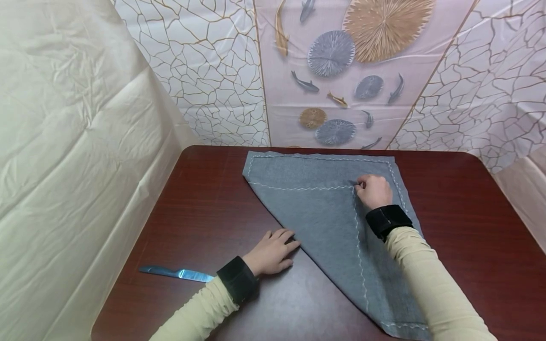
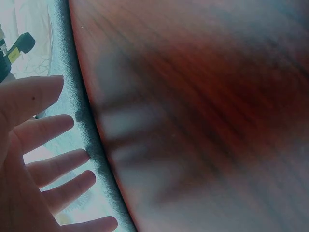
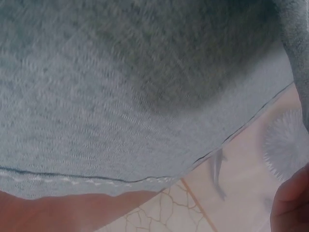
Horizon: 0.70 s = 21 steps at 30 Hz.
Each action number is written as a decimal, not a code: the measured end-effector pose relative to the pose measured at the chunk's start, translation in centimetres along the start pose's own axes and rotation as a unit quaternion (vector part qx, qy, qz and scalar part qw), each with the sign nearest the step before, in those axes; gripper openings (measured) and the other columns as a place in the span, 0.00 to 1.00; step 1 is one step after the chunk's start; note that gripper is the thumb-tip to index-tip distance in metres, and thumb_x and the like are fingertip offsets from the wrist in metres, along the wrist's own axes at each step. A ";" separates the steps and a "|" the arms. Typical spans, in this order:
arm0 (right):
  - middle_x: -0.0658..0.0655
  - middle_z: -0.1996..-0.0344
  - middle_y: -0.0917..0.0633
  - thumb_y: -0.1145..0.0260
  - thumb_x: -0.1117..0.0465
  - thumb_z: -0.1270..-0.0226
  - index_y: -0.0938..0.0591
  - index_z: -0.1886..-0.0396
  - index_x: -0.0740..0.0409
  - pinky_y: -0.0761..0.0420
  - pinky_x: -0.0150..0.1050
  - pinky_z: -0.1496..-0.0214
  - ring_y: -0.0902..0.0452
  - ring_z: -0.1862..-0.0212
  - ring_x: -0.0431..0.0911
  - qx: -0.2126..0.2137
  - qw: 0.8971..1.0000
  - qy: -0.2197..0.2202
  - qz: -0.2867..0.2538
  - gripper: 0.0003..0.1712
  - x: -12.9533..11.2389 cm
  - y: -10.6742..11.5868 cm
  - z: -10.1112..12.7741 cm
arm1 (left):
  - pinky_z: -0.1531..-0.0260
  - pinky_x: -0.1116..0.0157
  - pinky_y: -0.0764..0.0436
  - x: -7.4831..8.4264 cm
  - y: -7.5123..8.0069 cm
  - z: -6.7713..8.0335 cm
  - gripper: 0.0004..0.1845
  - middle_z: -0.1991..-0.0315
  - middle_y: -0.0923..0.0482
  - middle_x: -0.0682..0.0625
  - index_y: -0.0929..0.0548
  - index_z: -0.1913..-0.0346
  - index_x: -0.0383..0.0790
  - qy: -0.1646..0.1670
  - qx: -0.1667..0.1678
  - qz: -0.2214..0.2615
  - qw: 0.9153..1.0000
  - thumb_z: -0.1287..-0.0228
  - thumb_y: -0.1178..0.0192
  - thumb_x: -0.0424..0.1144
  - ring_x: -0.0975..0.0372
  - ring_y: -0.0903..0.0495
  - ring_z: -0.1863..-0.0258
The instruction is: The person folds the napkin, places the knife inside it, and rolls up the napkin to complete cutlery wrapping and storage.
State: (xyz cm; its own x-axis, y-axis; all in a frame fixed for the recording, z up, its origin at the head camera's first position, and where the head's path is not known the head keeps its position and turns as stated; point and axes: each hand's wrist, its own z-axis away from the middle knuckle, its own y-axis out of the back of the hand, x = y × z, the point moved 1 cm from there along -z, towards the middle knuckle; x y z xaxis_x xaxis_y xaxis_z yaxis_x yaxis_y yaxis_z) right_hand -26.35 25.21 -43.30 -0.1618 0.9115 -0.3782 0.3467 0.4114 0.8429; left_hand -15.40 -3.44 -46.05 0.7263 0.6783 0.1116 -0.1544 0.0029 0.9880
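A grey-blue cloth (image 1: 315,213) with white zigzag stitching along its hems lies folded diagonally on the table. Its upper layer's corner sits inside the lower layer's upper right corner. My right hand (image 1: 375,192) pinches that upper corner between thumb and curled fingers; in the right wrist view only a bit of the hand (image 3: 289,203) shows beside the cloth (image 3: 96,106). With fingers spread, my left hand (image 1: 270,251) rests at the diagonal fold, fingertips at its edge. The left wrist view shows those fingers (image 2: 53,166) straight and holding nothing.
A blue knife (image 1: 177,273) lies on the dark red-brown table (image 1: 204,208), left of the cloth, its tip close to the left sleeve. Behind the table's far edge hangs a patterned curtain (image 1: 222,71); a cream sheet (image 1: 77,166) hangs at the left.
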 end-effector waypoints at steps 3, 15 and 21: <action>0.63 0.80 0.21 0.36 0.69 0.46 0.17 0.70 0.67 0.31 0.48 0.77 0.28 0.79 0.53 0.001 1.000 -0.002 0.000 0.05 0.3 0.2 -0.1 | 0.45 0.49 0.36 0.0 0.0 -0.1 0.26 0.36 0.39 0.45 0.31 0.37 0.48 0.001 -0.004 0.002 1.000 0.37 0.46 0.49 0.55 0.42 0.36; 0.64 0.77 0.20 0.36 0.67 0.46 0.17 0.68 0.67 0.30 0.51 0.75 0.27 0.77 0.56 0.009 1.000 -0.009 0.016 0.07 1.1 0.9 -0.8 | 0.44 0.50 0.37 0.4 0.0 -0.6 0.26 0.34 0.41 0.48 0.35 0.34 0.50 0.007 -0.025 -0.001 1.000 0.34 0.49 0.48 0.56 0.43 0.35; 0.66 0.76 0.19 0.37 0.67 0.44 0.17 0.66 0.69 0.28 0.51 0.75 0.26 0.76 0.56 -0.005 1.000 -0.026 0.009 0.09 1.2 1.3 -1.1 | 0.44 0.50 0.36 0.6 -0.1 -1.1 0.27 0.34 0.41 0.48 0.36 0.34 0.49 0.005 -0.024 -0.002 1.000 0.34 0.48 0.48 0.56 0.43 0.35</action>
State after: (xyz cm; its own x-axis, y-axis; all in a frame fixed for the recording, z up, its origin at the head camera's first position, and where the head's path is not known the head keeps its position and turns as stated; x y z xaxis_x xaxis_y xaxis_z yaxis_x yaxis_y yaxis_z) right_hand -27.15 26.83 -42.24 -0.1066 0.9179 -0.3823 0.3396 0.3950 0.8536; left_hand -15.69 -2.28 -46.16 0.7206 0.6852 0.1060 -0.1839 0.0415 0.9821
